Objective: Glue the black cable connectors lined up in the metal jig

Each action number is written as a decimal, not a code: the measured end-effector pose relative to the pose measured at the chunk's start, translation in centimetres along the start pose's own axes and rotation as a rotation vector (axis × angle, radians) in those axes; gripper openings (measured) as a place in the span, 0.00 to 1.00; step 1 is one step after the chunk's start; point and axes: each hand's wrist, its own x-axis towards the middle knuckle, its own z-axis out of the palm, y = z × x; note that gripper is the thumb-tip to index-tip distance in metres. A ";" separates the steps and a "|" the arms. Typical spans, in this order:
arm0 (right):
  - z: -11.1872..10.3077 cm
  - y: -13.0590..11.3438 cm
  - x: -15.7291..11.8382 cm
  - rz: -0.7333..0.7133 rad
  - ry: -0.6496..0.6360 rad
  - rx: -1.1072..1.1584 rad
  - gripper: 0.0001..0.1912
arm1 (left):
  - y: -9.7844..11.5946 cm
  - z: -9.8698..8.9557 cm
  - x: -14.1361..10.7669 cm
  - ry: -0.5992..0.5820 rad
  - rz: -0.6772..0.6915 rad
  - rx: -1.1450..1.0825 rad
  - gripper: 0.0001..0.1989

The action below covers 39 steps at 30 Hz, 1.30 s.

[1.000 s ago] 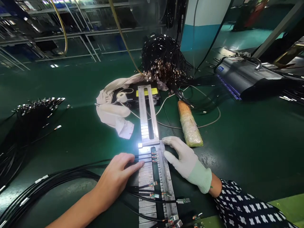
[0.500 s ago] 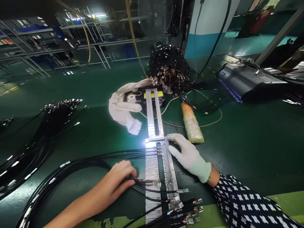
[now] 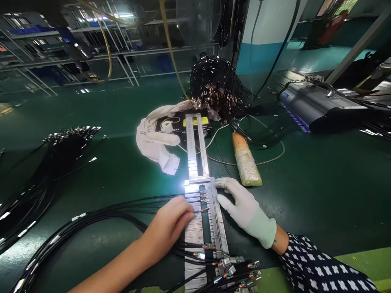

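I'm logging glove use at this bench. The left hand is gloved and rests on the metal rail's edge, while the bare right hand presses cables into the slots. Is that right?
The sides are swapped. In the head view the right hand wears the white glove and rests on the metal rail's edge, while the bare left hand presses the cables into the slots.

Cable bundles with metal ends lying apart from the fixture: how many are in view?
2. One cable bundle fans out at far left on the green table; one heaped bundle sits behind the metal fixture. Others may be out of frame.
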 end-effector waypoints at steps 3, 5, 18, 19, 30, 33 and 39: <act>-0.1 -0.2 0.0 0.004 0.004 0.005 0.13 | -0.3 0.6 0.0 -0.023 0.072 0.083 0.08; -0.2 -0.3 0.0 0.004 0.001 0.014 0.13 | -1.1 -0.1 -0.9 0.003 0.110 0.182 0.07; -0.2 -0.2 0.1 0.011 -0.004 0.048 0.13 | -2.9 -4.0 -3.9 -0.094 0.182 0.417 0.08; -0.2 -0.2 0.1 0.011 -0.006 0.051 0.13 | -3.0 -4.2 -4.0 -0.113 0.176 0.418 0.07; -0.3 -0.2 0.0 -0.017 -0.006 0.039 0.12 | -4.5 -4.7 -3.7 0.029 0.311 0.645 0.06; -0.3 -0.2 0.0 -0.019 -0.006 0.032 0.13 | -5.3 -5.8 -4.2 -0.022 0.287 0.635 0.05; -0.2 -0.2 0.1 -0.020 0.003 0.026 0.12 | -5.2 -7.2 -5.2 0.077 0.276 0.754 0.09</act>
